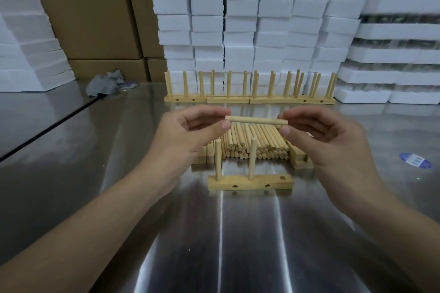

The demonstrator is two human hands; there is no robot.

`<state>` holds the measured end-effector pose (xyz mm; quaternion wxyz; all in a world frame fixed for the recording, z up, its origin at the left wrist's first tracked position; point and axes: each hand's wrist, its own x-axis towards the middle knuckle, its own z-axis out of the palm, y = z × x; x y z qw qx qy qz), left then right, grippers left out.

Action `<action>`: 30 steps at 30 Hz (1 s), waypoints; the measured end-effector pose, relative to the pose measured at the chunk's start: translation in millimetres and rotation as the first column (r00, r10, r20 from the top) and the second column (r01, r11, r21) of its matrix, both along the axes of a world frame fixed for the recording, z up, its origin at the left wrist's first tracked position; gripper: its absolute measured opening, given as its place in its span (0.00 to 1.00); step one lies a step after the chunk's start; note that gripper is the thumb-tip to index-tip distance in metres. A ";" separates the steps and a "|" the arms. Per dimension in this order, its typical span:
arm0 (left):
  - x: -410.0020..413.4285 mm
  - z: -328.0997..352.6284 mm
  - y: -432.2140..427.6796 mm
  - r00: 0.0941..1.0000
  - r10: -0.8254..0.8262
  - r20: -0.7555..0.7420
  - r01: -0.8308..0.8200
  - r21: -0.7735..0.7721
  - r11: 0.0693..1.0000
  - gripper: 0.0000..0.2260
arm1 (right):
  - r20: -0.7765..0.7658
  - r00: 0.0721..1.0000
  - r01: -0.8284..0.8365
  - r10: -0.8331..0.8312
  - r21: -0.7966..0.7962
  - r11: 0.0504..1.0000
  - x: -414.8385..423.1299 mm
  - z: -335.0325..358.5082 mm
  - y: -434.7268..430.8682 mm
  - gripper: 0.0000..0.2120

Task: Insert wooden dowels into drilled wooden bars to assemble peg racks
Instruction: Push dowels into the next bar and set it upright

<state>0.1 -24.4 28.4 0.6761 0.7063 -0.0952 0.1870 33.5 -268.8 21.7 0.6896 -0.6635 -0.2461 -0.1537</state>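
The dowel (256, 121) hung level in the air, its long axis running from 9 o'clock to 3 o'clock with the 3 o'clock end a shade lower. The left hand (188, 135) pinched its 9 o'clock end between thumb and forefinger. The right hand (333, 143) pinched the 3 o'clock end the same way, and the other fingers (316, 126) of that hand were loosely curled behind.

At about 5 o'clock from the dowel's middle, nearer the person, the drilled bar (250, 183) lay flat on the table (238, 245), also running 9 to 3. Two pegs (218, 160) stood upright in its holes at the 9 o'clock end and the middle. The empty hole (282, 177) at its 3 o'clock end sat almost straight below the dowel's right tip, so the right hand was the nearer one. By my judgement, the dowel had to be turned from level to upright before it could go down into that hole.

Between the dowel and the bar lay the pile of loose dowels (259, 143), their ends facing the person. At 12 o'clock a row of finished racks (250, 93) stood before stacked foam blocks (238, 19).
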 end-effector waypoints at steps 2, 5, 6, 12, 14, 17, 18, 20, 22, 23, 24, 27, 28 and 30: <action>-0.1 0.0 0.6 1.000 -0.007 0.002 0.007 -0.010 1.000 0.12 | -0.005 1.000 0.002 -0.001 0.009 1.000 -1.5 0.8 1.1 0.10; -0.3 0.1 0.1 1.000 -0.015 0.011 0.015 -0.012 1.000 0.11 | -0.042 0.999 0.011 -0.011 0.007 1.000 -3.5 0.8 1.5 0.11; -0.3 0.3 -0.3 1.000 -0.016 0.013 0.016 -0.011 1.000 0.11 | -0.060 0.998 0.011 -0.010 0.004 1.000 -4.4 1.0 2.0 0.12; -1.3 0.8 -0.1 1.000 -0.024 -0.007 0.024 0.009 1.000 0.11 | -0.154 0.984 -0.081 0.084 0.022 0.996 -10.3 2.3 6.5 0.14; -1.8 0.9 0.5 1.000 -0.020 -0.024 0.021 0.023 1.000 0.10 | -0.166 0.983 -0.076 0.079 0.029 0.997 -11.8 2.9 6.5 0.13; -1.0 -0.2 2.2 0.998 0.023 -0.057 -0.019 0.076 0.997 0.08 | -0.162 0.984 -0.066 0.072 0.041 0.997 -7.6 6.6 0.7 0.12; -0.4 -0.8 3.3 0.997 0.034 -0.066 -0.029 0.077 0.997 0.09 | -0.168 0.983 -0.063 0.072 0.057 0.996 -4.3 9.3 -3.2 0.12; 0.6 -1.2 5.4 0.996 0.037 -0.081 -0.032 0.063 0.997 0.10 | -0.196 0.976 -0.073 0.097 0.127 0.989 3.1 16.9 -13.9 0.15; 1.6 -0.9 5.8 0.996 0.020 -0.092 -0.016 0.044 0.999 0.10 | -0.175 0.980 -0.081 0.096 0.091 0.993 7.7 24.5 -26.7 0.17; 2.2 -1.1 5.9 0.995 0.014 -0.096 -0.011 0.036 0.999 0.10 | -0.128 0.990 -0.055 0.052 -0.023 0.998 10.1 26.2 -33.0 0.16; 3.0 -1.8 6.2 0.995 0.012 -0.099 -0.008 0.033 0.999 0.11 | -0.066 0.998 -0.022 0.011 -0.170 0.985 11.6 26.9 -37.2 0.14; 5.2 -4.8 7.7 0.995 0.000 -0.103 0.004 0.043 0.999 0.11 | 0.049 0.999 0.020 0.004 -0.484 0.875 14.5 21.8 -40.2 0.09; 5.6 -5.5 8.2 0.995 -0.005 -0.101 0.010 0.049 0.999 0.11 | 0.051 0.999 0.021 0.007 -0.527 0.850 14.6 19.5 -39.5 0.09; 5.7 -5.8 8.6 0.995 -0.010 -0.098 0.016 0.055 0.998 0.11 | 0.061 0.998 0.025 0.012 -0.572 0.820 14.4 16.7 -37.8 0.10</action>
